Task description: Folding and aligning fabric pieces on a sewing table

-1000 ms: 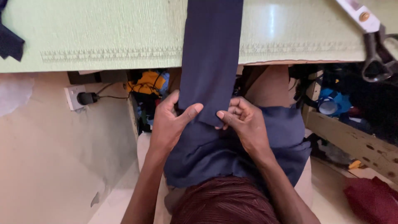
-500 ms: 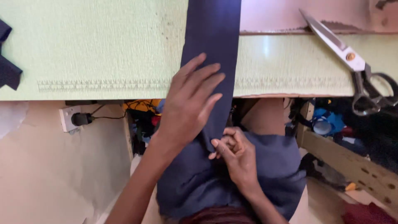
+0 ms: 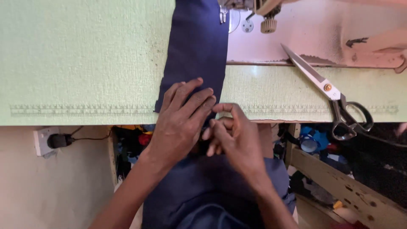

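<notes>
A long strip of navy fabric (image 3: 196,51) runs from my lap up across the pale green table (image 3: 80,59) to the sewing machine's presser foot (image 3: 223,16). My left hand (image 3: 180,121) lies flat on the strip at the table's front edge, fingers spread. My right hand (image 3: 231,135) is beside it, fingers curled and pinching the strip's right edge. More navy cloth (image 3: 199,199) is bunched on my lap below.
Large tailor's scissors (image 3: 328,91) lie on the table to the right, handles over the front edge. The sewing machine base (image 3: 313,38) is at the back right. A wall socket with a plug (image 3: 51,140) sits lower left. A wooden frame (image 3: 339,178) and clutter lie under the table.
Both hands have slid up the fabric strip from my lap to the table's front edge. My left hand now rests flat on it, and the view has tilted up to the machine.
</notes>
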